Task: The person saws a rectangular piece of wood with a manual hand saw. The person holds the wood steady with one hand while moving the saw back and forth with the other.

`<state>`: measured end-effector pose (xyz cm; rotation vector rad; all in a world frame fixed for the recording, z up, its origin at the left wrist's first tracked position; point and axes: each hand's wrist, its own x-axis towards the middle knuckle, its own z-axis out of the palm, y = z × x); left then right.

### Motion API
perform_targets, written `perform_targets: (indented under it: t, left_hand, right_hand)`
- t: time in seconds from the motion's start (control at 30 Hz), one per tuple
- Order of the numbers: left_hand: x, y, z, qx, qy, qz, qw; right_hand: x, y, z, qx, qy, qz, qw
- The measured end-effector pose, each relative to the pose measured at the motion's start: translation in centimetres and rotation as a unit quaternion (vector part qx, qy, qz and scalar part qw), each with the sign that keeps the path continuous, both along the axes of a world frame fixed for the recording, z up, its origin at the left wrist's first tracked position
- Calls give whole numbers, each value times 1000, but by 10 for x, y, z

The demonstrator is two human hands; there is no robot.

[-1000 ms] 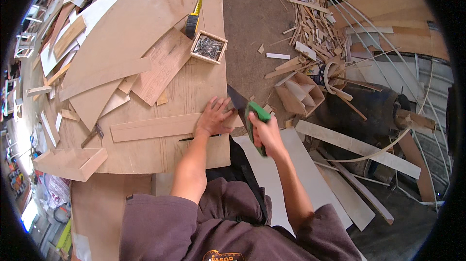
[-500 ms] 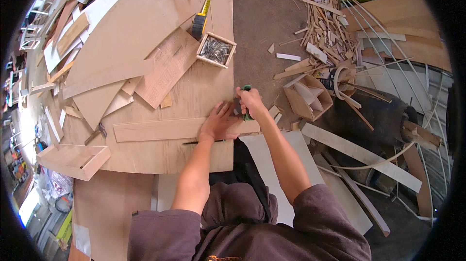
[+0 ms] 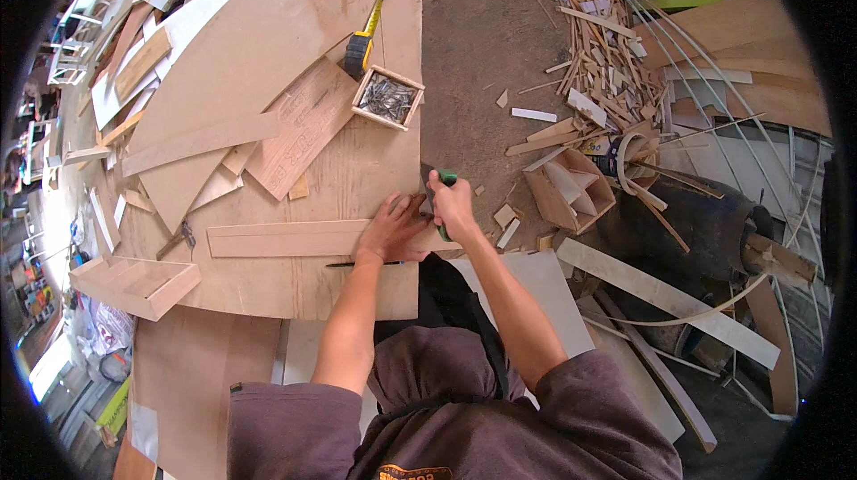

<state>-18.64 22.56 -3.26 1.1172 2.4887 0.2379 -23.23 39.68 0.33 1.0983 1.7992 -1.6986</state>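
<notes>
A long narrow wooden board point(image 3: 286, 239) lies across the tabletop, its right end at the table's edge. My left hand point(image 3: 393, 232) lies on the board with its fingers spread, close to that edge. My right hand point(image 3: 453, 209) is closed around the green handle of a handsaw point(image 3: 447, 178). The saw's dark blade stands just right of my left fingers, at the board's right end; its cutting edge is largely hidden by my hands. A thin dark pen-like stick point(image 3: 344, 264) lies just below the board.
An open box of nails point(image 3: 388, 98) and a yellow-black tape measure point(image 3: 359, 53) lie farther up the table. A hammer point(image 3: 187, 234) and a shallow wooden box point(image 3: 138, 283) are at left. Offcuts, a divided wooden box point(image 3: 569, 187) and a bucket point(image 3: 632, 157) are on the floor at right.
My right hand and the saw have come nearer to me, and more of the blade shows. My left hand stays on the board. The whole view has shifted slightly.
</notes>
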Motion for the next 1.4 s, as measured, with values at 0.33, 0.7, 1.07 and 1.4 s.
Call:
perform_targets:
  t: [0.33, 0.7, 1.07, 1.4]
  left_hand:
    - [6, 5, -1, 143, 40, 52, 988]
    - [3, -2, 2, 62, 62, 17, 996]
    - [4, 1, 3, 113, 59, 45, 991]
    - [4, -1, 5, 121, 56, 45, 990]
  right_hand:
    - [-6, 21, -80, 156, 75, 20, 985]
    - [-4, 37, 79, -96, 80, -54, 991]
    - [73, 32, 138, -89, 74, -43, 992]
    - [107, 17, 145, -77, 62, -31, 995]
